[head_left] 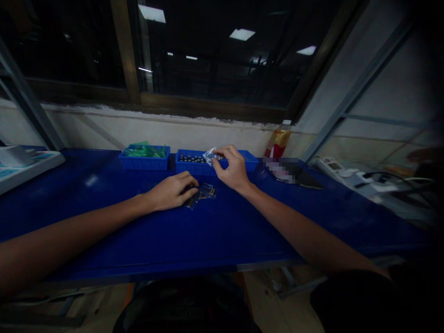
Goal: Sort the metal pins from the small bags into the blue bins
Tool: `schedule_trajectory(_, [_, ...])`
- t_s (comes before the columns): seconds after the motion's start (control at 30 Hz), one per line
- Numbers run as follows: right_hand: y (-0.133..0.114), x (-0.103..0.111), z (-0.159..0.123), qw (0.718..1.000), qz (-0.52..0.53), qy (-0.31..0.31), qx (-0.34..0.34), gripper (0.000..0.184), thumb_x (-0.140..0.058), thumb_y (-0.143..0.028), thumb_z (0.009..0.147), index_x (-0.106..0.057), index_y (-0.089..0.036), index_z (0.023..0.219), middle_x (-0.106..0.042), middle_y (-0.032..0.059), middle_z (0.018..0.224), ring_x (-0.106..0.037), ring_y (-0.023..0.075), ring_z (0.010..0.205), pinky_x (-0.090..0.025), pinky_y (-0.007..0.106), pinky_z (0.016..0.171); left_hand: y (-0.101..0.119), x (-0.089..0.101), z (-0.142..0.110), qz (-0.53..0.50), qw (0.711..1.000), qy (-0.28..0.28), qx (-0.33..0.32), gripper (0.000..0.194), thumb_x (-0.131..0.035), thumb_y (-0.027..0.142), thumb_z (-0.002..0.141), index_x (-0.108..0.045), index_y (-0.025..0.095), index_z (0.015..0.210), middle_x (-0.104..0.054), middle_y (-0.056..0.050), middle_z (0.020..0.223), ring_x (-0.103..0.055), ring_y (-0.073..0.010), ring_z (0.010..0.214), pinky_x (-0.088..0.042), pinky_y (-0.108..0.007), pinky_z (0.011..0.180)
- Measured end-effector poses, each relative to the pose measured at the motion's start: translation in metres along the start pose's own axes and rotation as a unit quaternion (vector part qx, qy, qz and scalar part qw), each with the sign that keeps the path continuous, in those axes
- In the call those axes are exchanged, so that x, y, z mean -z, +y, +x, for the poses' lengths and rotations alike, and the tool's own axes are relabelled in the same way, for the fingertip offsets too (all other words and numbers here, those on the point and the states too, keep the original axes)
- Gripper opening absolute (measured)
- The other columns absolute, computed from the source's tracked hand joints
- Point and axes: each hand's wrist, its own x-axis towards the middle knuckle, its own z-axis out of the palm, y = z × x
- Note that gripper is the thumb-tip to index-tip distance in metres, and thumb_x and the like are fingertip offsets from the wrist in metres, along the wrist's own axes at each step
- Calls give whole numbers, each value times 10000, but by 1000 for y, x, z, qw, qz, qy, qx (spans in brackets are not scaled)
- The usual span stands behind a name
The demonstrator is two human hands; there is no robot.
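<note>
My left hand (172, 190) rests on the blue table (222, 231), fingers curled down onto a small pile of clear plastic bags (203, 194) holding small metal parts. My right hand (231, 167) is raised over the blue bin (208, 163) of dark metal parts, its thumb and fingers pinching a small clear plastic bag (211, 156). Both forearms reach in from the near edge of the table.
A second blue bin (144, 157) with green items stands left of the first. A red and yellow packet (277, 143) leans at the wall. A dark phone (305, 180) lies right of the bins. A white tray (24, 164) sits far left, a power strip with cables (360, 178) far right.
</note>
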Motion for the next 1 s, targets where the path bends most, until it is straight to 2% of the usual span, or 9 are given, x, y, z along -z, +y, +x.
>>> schedule_trajectory(0.17, [22, 10, 5, 998, -48, 45, -9, 292, -452, -68, 722, -557, -192, 964, -522, 67, 941, -529, 200, 892, -478, 374, 763, 5, 2, -2, 45, 998, -47, 6, 412, -469, 480, 801, -552, 172, 1062, -545, -79, 1003, -560, -215, 865, -435, -328, 756])
schedule_trajectory(0.4, [70, 24, 7, 989, -115, 73, -58, 181, -473, -150, 758, -596, -131, 889, -540, 92, 895, -550, 173, 793, -483, 329, 744, 2, 1, 0, 50, 998, -46, 7, 362, -460, 447, 822, -565, 170, 1030, -580, -76, 980, -562, -211, 889, -429, -315, 761])
schedule_trajectory(0.53, [90, 34, 4, 984, -143, 75, -82, 161, -489, -199, 771, -614, -110, 820, -566, 100, 823, -555, 171, 728, -478, 312, 701, 4, 1, 0, 60, 998, -30, 7, 298, -471, 421, 828, -577, 168, 944, -604, -58, 877, -571, -184, 780, -432, -282, 662])
schedule_trajectory(0.6, [96, 38, 3, 981, -152, 74, -91, 173, -487, -221, 778, -621, -114, 802, -578, 97, 797, -555, 171, 702, -472, 310, 682, 4, 0, -1, 66, 998, -14, -1, 245, -465, 375, 843, -574, 161, 893, -600, -47, 819, -563, -163, 720, -421, -263, 623])
schedule_trajectory(0.73, [105, 39, 1, 974, -188, 66, -110, 188, -470, -225, 780, -633, -130, 786, -604, 87, 770, -562, 184, 715, -449, 313, 689, 2, -1, -1, 79, 997, 12, -20, 184, -445, 294, 865, -561, 153, 844, -596, -38, 784, -557, -154, 713, -416, -261, 648])
schedule_trajectory(0.83, [107, 41, 2, 964, -222, 65, -131, 207, -463, -240, 784, -639, -131, 788, -628, 90, 782, -575, 190, 730, -437, 305, 695, 1, -2, -2, 75, 997, 13, -16, 186, -439, 298, 867, -559, 156, 862, -597, -37, 808, -560, -155, 736, -421, -262, 661])
schedule_trajectory(1.0, [114, 52, 4, 938, -265, 107, -197, 241, -458, -286, 787, -647, -137, 810, -661, 95, 799, -595, 203, 734, -427, 309, 697, 3, 0, -1, 87, 996, 2, 8, 289, -438, 381, 853, -569, 153, 972, -612, -65, 897, -555, -190, 836, -431, -304, 721])
